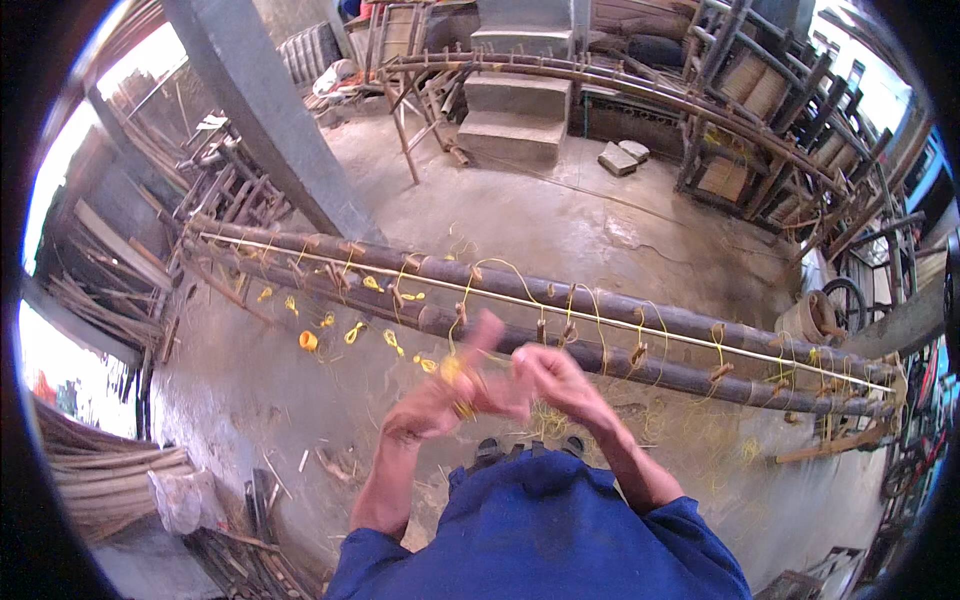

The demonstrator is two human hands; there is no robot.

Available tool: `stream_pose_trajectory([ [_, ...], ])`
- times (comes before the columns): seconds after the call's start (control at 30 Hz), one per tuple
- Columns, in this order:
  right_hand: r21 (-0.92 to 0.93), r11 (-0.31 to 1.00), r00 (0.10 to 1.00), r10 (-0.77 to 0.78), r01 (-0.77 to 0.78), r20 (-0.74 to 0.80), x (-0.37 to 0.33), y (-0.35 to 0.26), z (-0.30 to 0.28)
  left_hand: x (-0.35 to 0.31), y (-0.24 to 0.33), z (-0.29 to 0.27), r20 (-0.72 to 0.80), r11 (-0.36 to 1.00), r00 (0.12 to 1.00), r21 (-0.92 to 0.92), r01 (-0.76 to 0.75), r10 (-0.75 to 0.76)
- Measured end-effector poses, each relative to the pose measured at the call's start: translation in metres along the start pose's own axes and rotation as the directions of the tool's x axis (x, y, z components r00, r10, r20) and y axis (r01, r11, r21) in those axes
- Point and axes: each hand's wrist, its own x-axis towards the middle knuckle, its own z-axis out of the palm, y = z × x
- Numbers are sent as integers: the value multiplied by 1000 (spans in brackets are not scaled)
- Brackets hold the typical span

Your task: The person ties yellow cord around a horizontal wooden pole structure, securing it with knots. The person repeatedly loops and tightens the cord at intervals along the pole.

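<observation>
Nearest: your blue shirt (560, 525) at the lower edge, both forearms reaching forward, dark footwear (488, 450) on the floor (640, 480) below. Yellow twine (453, 371) lies against the fingers of your left hand (432, 408), bunched at the finger side of the palm, left of your right hand (562, 382). Left fingers: one digit stands up, apart from the others; blur hides the rest, so cannot tell whether they close on the twine. Right fingers: curled in, tips drawn together, just beside the left ones; cannot tell whether a strand is pinched there.

Just beyond the hands, two long dark poles (640, 303) run side by side across the view, set with short wooden pegs (722, 371). A thin pale strip (560, 300) lies lengthwise between them. Yellow strands (497, 263) loop over the poles. Small yellow hanks (354, 332) show in a row along the near pole, left of your hands; an orange-yellow roll (308, 341) near them.

Farther: grey pillar (262, 115) on the left, stone blocks (618, 158) on the floor, a second pole stand (610, 76) in front of concrete steps (515, 135), stacked wooden frames (750, 90) at upper right.
</observation>
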Motion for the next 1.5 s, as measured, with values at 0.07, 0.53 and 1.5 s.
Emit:
stream_pose_trajectory([
  [0.07, -91, 992, 981, 104, -90, 165, -14, -5, 10, 8, 5, -1, -316, 984, 937, -49, -169, 146],
  [0.53, -1, 1000, 999, -7, 7, 31, -8, -43, 7, -1, 3, -22, -27, 703, 820, 500, 506, -572],
  [1.5, -113, 990, 995, 73, -81, -73, 11, 9, -6, -4, 2, -20, 156, 962, 950, -4, 274, -270],
])
